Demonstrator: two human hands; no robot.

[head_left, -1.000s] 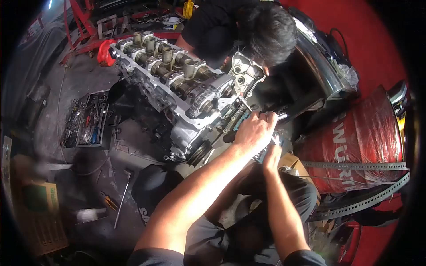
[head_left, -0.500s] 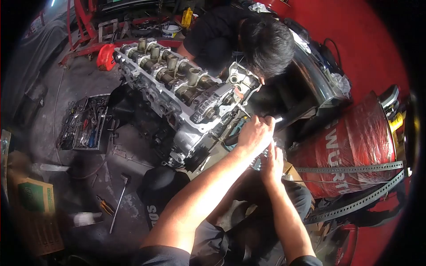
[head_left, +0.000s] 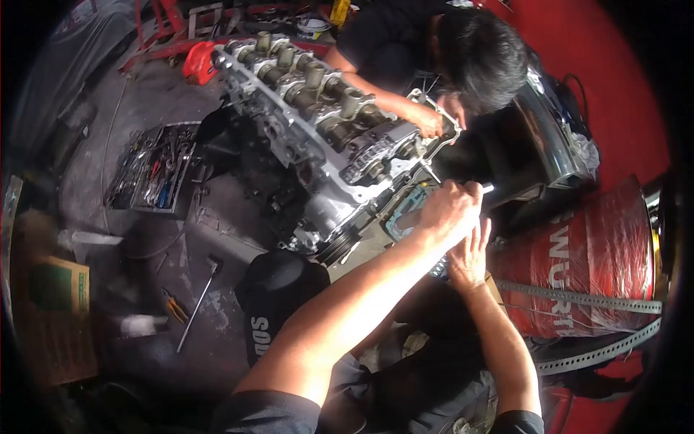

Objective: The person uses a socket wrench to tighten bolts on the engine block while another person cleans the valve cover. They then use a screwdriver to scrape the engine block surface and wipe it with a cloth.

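Observation:
My left hand (head_left: 452, 213) is closed in a fist, and a slim rod with a bright, pale end (head_left: 488, 188) sticks out of it; its kind is hard to make out. Just below it, my right hand (head_left: 470, 257) has its fingers stretched out and lies against a shiny metal part (head_left: 439, 268), mostly hidden by my forearm and hand. Beyond my hands stands an engine (head_left: 318, 195) with its camshafts and timing chain exposed. A teal gasket-like piece (head_left: 405, 213) lies beside my left wrist.
A co-worker (head_left: 481, 61) bends over the engine's far end, one hand (head_left: 428, 121) at a metal cover (head_left: 452, 130). A tool tray (head_left: 155, 170), a long-handled wrench (head_left: 195, 307) and pliers (head_left: 175, 307) lie on the floor. A red drum (head_left: 578, 260) stands right, with perforated metal strips (head_left: 607, 351).
The view has shifted, so the engine sits further right and higher overall. The co-worker's forearm now reaches across to the cover. My hands stay together, the left still closed on the rod.

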